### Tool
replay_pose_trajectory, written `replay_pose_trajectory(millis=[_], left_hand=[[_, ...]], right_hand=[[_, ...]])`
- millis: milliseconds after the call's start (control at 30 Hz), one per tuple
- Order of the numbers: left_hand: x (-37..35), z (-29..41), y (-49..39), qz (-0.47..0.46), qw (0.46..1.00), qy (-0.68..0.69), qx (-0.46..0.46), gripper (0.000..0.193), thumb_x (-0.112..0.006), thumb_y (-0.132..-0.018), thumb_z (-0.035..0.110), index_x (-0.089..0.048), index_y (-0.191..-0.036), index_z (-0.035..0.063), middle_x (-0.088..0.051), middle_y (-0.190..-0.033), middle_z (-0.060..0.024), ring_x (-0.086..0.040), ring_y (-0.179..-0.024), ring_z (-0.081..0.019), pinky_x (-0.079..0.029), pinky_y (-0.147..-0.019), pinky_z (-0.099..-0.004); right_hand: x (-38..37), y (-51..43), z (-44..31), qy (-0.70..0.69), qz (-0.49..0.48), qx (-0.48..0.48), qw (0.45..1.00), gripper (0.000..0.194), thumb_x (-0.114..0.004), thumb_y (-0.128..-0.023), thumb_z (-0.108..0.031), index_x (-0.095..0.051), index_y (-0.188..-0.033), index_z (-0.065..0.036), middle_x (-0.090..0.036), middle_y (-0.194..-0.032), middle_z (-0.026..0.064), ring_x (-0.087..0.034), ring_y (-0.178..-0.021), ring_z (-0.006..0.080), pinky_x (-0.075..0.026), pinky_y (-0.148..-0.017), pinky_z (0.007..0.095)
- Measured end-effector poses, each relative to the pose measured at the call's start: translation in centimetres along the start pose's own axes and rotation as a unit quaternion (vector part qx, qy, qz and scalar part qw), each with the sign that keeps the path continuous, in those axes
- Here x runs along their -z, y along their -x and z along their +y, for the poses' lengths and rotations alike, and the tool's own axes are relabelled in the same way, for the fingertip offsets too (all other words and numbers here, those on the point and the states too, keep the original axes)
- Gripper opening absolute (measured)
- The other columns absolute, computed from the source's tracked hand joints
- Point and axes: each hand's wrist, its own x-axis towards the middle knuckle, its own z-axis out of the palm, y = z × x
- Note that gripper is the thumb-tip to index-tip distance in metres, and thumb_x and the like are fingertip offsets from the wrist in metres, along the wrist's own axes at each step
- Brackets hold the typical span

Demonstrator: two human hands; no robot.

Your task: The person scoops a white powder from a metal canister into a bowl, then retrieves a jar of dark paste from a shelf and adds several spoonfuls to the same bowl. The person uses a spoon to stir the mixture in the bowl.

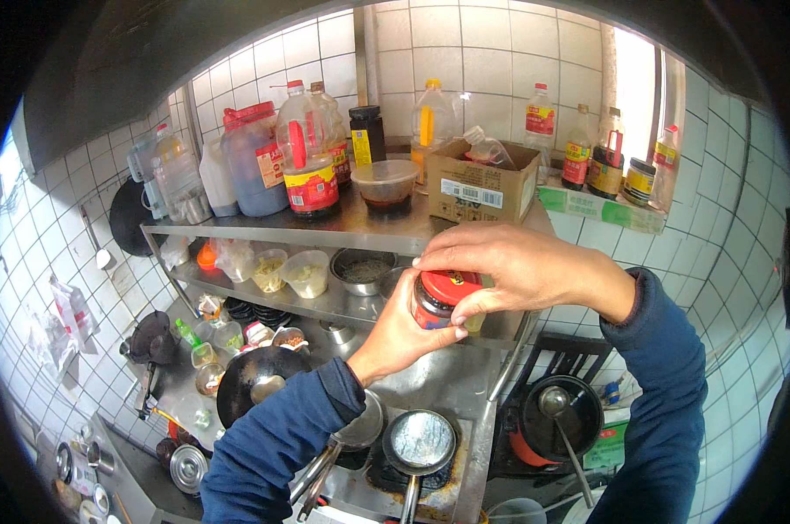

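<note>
A glass jar (pixel 428 308) of dark contents with a red lid (pixel 452 285) is held up in front of the metal shelves. My left hand (pixel 395 327) is wrapped around the jar's body. Over the lid curves my right hand (pixel 493 265), its fingers and thumb at the lid's edge. Behind the hands, a cardboard box (pixel 480 190) with a plastic bottle in it stands on the top shelf, beside a lidded plastic bowl (pixel 386 183) of dark sauce.
Oil and sauce bottles line the top shelf (pixel 369 232) and window ledge. Tubs and a metal bowl (pixel 362 270) sit on the shelf below. A frying pan (pixel 419 440) rests on the stove, a wok (pixel 257 383) to its left, and a pot (pixel 562 419) with a ladle to its right.
</note>
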Motion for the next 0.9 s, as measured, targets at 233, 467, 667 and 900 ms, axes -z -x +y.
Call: replay_pose_trajectory(millis=[233,467,667,900], left_hand=[[1.0,-1.5,-0.9,0.049,0.998,-0.038,0.021,0.082,-0.087,-0.079,0.008,-0.036,-0.142,-0.0004,-0.054,-0.135,-0.0118,-0.055,-0.125,-0.0181,-0.044,-0.110,-0.0369],[3.0,-0.1,-3.5,0.094,0.994,-0.047,-0.009,0.074,-0.090,-0.079,0.020,-0.046,-0.135,0.0011,-0.062,-0.126,-0.0088,-0.060,-0.113,-0.0166,-0.049,-0.102,-0.0353],[3.7,2.6,-5.0,0.128,0.986,-0.094,-0.053,0.076,-0.090,-0.079,0.020,-0.044,-0.137,0.0017,-0.061,-0.126,-0.0092,-0.060,-0.112,-0.0169,-0.049,-0.101,-0.0349],[5.1,4.0,-2.9,0.138,0.979,-0.145,-0.031,0.082,-0.091,-0.078,0.022,-0.041,-0.139,0.0005,-0.059,-0.130,-0.0108,-0.059,-0.117,-0.0187,-0.047,-0.104,-0.0369]], right_hand=[[-0.5,-0.3,3.9,0.010,-0.008,-0.060,0.998,0.069,-0.074,-0.092,-0.042,-0.052,-0.148,-0.009,-0.063,-0.131,0.0163,-0.061,-0.122,0.0334,-0.049,-0.103,0.0431],[5.7,-2.5,21.4,0.232,0.288,-0.312,0.875,0.067,-0.058,-0.099,-0.060,-0.062,-0.134,-0.003,-0.071,-0.118,0.0191,-0.070,-0.107,0.0291,-0.056,-0.095,0.0414],[9.3,0.0,30.1,-0.268,0.325,-0.421,0.803,0.057,-0.065,-0.097,-0.054,-0.067,-0.114,0.000,-0.071,-0.095,0.0140,-0.070,-0.079,0.0208,-0.059,-0.072,0.0419],[8.3,-0.1,33.3,-0.206,0.067,-0.499,0.839,0.042,-0.073,-0.092,-0.035,-0.064,-0.122,-0.007,-0.069,-0.092,0.0117,-0.067,-0.075,0.0234,-0.055,-0.063,0.0382]])
